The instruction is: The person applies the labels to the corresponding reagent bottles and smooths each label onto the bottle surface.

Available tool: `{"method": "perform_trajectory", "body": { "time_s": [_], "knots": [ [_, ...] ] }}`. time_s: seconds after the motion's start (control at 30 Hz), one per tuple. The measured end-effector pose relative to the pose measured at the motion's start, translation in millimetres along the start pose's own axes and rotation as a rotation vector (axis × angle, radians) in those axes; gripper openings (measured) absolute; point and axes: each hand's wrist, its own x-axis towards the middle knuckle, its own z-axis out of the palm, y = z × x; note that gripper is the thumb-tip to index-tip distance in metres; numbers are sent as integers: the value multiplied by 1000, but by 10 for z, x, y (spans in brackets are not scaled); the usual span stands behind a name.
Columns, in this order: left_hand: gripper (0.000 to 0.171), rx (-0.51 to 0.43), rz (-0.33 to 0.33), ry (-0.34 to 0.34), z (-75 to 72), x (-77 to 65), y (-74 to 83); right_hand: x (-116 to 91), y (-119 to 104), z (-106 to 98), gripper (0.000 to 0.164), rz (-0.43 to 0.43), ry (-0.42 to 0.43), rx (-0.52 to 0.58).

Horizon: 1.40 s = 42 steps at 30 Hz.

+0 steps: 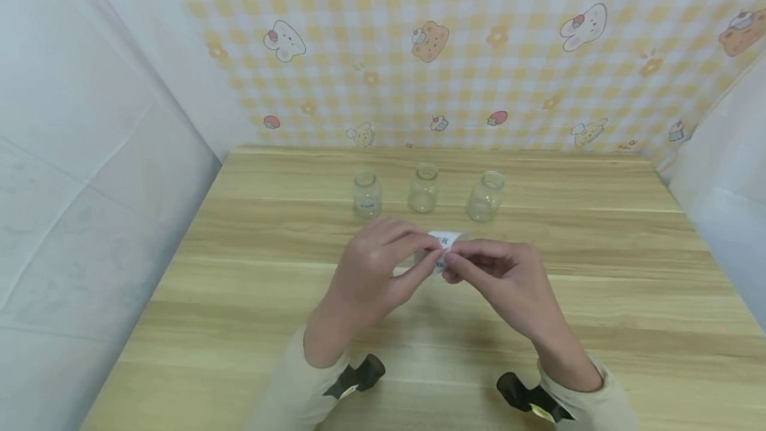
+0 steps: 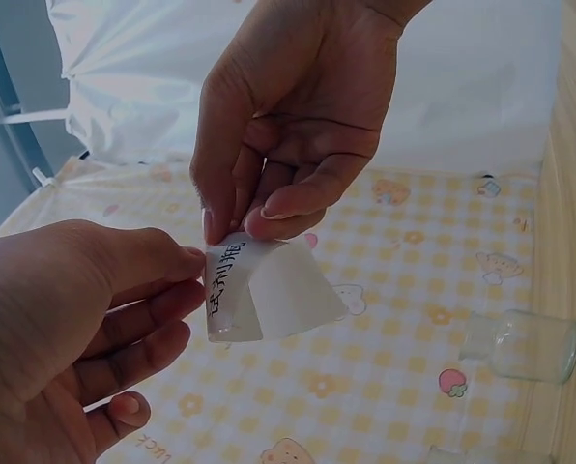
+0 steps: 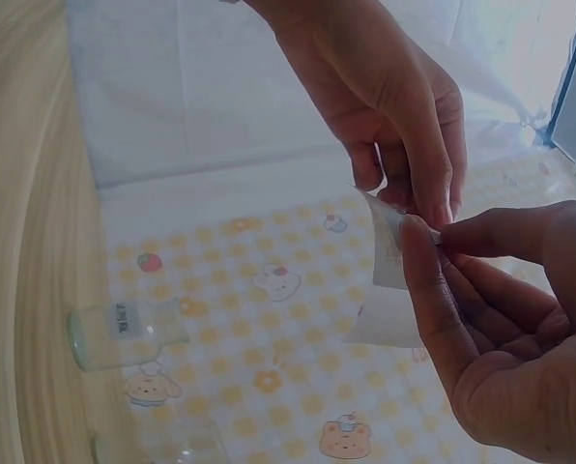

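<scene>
A small label [image 1: 445,239] with dark printed characters is held up over the table between both hands. My left hand [image 1: 374,268] pinches its near edge between thumb and forefinger. Right beside those fingertips, my right hand [image 1: 511,278] grips the same edge with thumb and fingers. In the left wrist view, a plain white piece of paper [image 2: 293,295] curves away from the printed part. Two white flaps, an upper one [image 3: 388,242] and a lower one [image 3: 385,321], hang apart in the right wrist view. Fingertips hide the exact spot where the hands meet.
Beyond the hands, three clear glass jars without lids stand in a row: a left jar [image 1: 368,195] bearing a small label, a middle jar [image 1: 423,188] and a right jar [image 1: 485,197]. They stand on a wooden table [image 1: 269,285] backed by a checked cloth [image 1: 371,38].
</scene>
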Motion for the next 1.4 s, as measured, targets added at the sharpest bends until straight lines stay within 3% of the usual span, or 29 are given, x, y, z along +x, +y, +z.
{"method": "perform_trajectory", "body": {
  "time_s": [0.73, 1.4],
  "knots": [
    [6, 8, 0, 33, 5, -1, 15, -9, 10, 25, 10, -20, 60, -13],
    [6, -24, -65, 86, -26, 3, 34, -8, 20, 27, 11, -47, 84, -21]
  ]
}}
